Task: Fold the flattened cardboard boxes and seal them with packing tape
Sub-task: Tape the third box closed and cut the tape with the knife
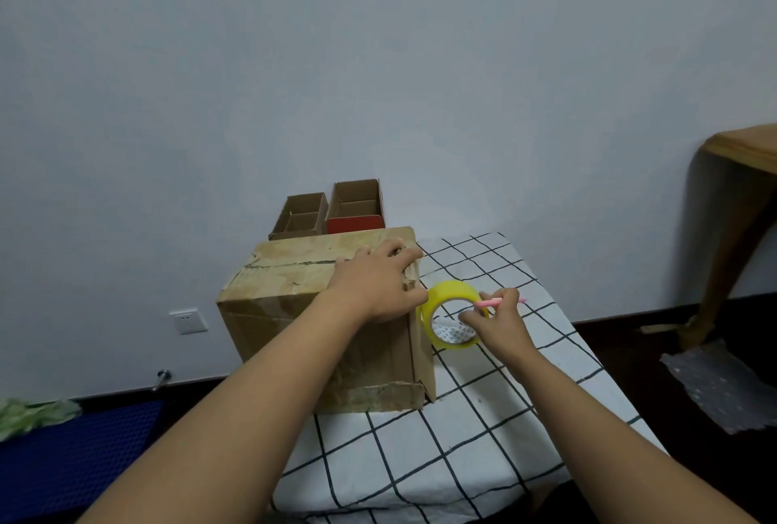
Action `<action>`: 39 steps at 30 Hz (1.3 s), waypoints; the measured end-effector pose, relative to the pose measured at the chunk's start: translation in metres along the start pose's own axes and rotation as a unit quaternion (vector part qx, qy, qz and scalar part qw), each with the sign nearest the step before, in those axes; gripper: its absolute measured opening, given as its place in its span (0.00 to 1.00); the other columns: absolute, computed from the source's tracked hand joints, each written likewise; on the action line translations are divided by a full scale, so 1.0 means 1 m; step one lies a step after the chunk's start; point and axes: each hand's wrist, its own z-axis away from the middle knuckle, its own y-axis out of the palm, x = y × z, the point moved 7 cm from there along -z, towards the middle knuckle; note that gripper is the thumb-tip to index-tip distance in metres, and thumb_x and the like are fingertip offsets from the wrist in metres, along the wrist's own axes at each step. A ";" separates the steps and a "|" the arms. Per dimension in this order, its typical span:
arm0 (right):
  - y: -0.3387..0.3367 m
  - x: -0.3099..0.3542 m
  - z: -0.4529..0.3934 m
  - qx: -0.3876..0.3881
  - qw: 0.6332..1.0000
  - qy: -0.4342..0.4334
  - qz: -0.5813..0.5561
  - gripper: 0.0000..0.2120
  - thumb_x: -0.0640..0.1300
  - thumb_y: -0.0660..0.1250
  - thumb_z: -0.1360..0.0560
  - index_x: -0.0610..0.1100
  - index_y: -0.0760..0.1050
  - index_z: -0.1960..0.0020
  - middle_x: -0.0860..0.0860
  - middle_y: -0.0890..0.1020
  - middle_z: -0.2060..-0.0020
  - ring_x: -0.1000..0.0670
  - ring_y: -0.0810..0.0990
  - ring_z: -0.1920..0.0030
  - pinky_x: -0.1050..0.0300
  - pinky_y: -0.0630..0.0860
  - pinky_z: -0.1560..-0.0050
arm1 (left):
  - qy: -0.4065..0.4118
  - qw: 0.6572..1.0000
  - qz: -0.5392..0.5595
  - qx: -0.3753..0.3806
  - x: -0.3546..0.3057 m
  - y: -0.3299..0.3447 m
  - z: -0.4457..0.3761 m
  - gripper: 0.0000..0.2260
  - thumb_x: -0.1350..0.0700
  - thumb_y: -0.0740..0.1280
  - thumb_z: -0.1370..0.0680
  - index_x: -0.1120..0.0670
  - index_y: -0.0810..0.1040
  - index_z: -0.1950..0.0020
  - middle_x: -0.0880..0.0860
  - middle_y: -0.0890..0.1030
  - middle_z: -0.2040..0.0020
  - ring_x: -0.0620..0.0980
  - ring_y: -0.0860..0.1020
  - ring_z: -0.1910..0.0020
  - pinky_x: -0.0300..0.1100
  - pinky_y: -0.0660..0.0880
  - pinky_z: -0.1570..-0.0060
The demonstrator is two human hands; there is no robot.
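Observation:
A folded brown cardboard box (294, 313) stands on the table's left edge, its top flaps closed along a centre seam. My left hand (374, 284) rests flat on the box's top right corner, fingers over the edge. A yellow roll of packing tape (452, 292) hangs against the box's right side. My right hand (496, 321) grips the roll through its core and also pinches a thin pink tool (494, 302) between its fingers.
The table wears a white cloth with a black grid (483, 439). Two small open cartons (332, 208) stand behind the box by the wall. A wooden table (740, 153) is at the right, bubble wrap (714, 385) on the floor, a blue mat (63, 460) at the left.

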 end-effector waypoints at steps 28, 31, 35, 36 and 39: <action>0.012 0.076 -0.045 0.020 0.959 0.004 -0.283 0.11 0.40 0.57 0.22 0.40 0.75 0.60 0.44 0.79 0.74 0.45 0.77 0.62 0.51 0.72 0.55 | 0.090 0.991 -0.097 0.022 -0.010 -0.008 -0.010 0.33 0.34 0.55 0.28 0.43 0.62 0.24 0.40 0.53 0.21 0.54 0.73 0.37 0.47 0.71 0.41; 0.019 0.072 -0.048 0.035 0.954 0.004 -0.297 0.13 0.39 0.57 0.22 0.38 0.76 0.61 0.42 0.79 0.74 0.42 0.77 0.59 0.48 0.74 0.50 | 0.091 0.991 -0.100 0.017 -0.010 -0.007 -0.010 0.31 0.34 0.57 0.26 0.43 0.62 0.25 0.40 0.54 0.21 0.54 0.73 0.38 0.47 0.73 0.43; 0.021 0.073 -0.046 0.047 0.954 -0.010 -0.297 0.14 0.39 0.56 0.22 0.37 0.76 0.60 0.41 0.79 0.74 0.42 0.80 0.59 0.46 0.77 0.46 | 0.090 0.991 -0.100 0.010 -0.011 -0.007 -0.009 0.30 0.34 0.58 0.26 0.42 0.62 0.25 0.39 0.54 0.21 0.54 0.73 0.38 0.47 0.73 0.43; 0.020 0.074 -0.047 0.051 0.955 -0.015 -0.292 0.14 0.39 0.56 0.22 0.37 0.76 0.61 0.41 0.79 0.73 0.42 0.81 0.58 0.46 0.77 0.45 | 0.091 0.991 -0.101 0.009 -0.011 -0.007 -0.009 0.30 0.34 0.58 0.26 0.42 0.62 0.25 0.40 0.54 0.21 0.54 0.72 0.38 0.47 0.73 0.44; 0.022 0.074 -0.047 0.063 0.961 -0.025 -0.268 0.14 0.40 0.57 0.22 0.39 0.77 0.62 0.42 0.80 0.72 0.42 0.81 0.57 0.44 0.76 0.42 | 0.092 0.990 -0.103 0.008 -0.011 -0.007 -0.009 0.31 0.34 0.56 0.27 0.42 0.61 0.25 0.40 0.54 0.21 0.54 0.72 0.38 0.47 0.73 0.43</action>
